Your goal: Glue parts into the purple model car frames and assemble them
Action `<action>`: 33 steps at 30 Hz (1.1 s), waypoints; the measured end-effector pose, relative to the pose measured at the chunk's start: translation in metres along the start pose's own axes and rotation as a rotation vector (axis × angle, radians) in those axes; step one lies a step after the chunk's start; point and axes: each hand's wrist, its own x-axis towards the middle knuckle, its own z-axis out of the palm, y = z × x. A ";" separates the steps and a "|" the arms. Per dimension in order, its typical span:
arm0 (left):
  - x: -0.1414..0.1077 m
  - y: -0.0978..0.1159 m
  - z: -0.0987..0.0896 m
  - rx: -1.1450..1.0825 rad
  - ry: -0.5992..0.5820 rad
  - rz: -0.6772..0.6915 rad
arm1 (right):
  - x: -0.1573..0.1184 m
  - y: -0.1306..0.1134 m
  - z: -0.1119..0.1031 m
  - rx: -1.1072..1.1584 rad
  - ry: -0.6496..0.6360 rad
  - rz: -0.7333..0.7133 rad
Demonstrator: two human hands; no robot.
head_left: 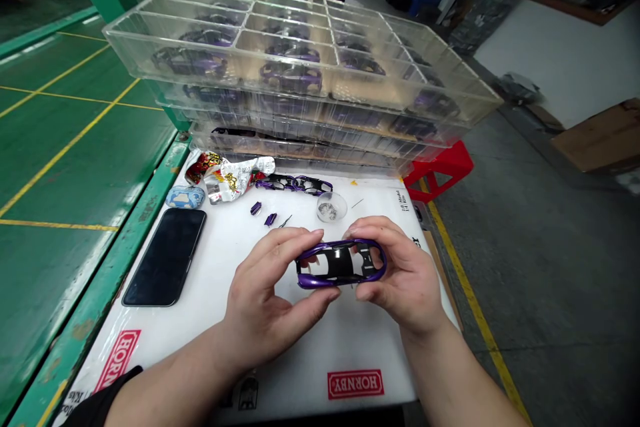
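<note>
Between both hands, just above the white work surface point(200, 347), is a purple and black model car body shell point(340, 263). My left hand point(273, 293) grips its left end, thumb below and fingers along the top edge. At the right end, my right hand point(400, 273) pinches it between thumb and fingers. Beyond the hands lie two small purple parts, one point(256, 208) left of the other point(271, 219), with a thin pointed tool point(285, 221) beside them. A round clear dish point(331, 207) holds tiny bits. Two more purple car shells point(295, 184) rest behind.
Stacked clear compartment trays point(300, 90) with several purple car shells stand at the back. A black phone point(165, 257), a blue-and-white oval item point(185, 197) and a crumpled foil wrapper point(233, 177) lie on the left. A red stool point(440, 170) stands behind right; a green rail point(107, 280) runs left.
</note>
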 end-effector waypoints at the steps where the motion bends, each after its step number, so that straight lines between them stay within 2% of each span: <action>1: 0.000 0.001 0.000 0.001 0.003 -0.001 | 0.000 0.000 0.000 -0.003 0.001 0.001; 8: 0.002 0.003 0.002 0.001 0.002 -0.006 | 0.000 -0.001 0.001 -0.023 -0.002 -0.002; 11: 0.001 0.000 0.002 -0.040 -0.002 -0.074 | -0.002 0.000 0.000 -0.006 -0.010 0.011; 18: 0.003 0.002 0.004 -0.201 0.009 -0.454 | -0.003 0.006 0.001 -0.125 0.017 0.020; 27: 0.015 0.001 0.008 -0.769 -0.053 -0.979 | -0.003 0.014 -0.001 -0.061 0.035 0.113; 30: 0.017 0.000 0.010 -0.945 -0.066 -1.108 | -0.002 0.014 -0.002 -0.104 0.033 0.091; 33: 0.017 0.000 0.010 -1.037 -0.106 -1.167 | 0.000 0.012 -0.003 -0.142 0.050 0.044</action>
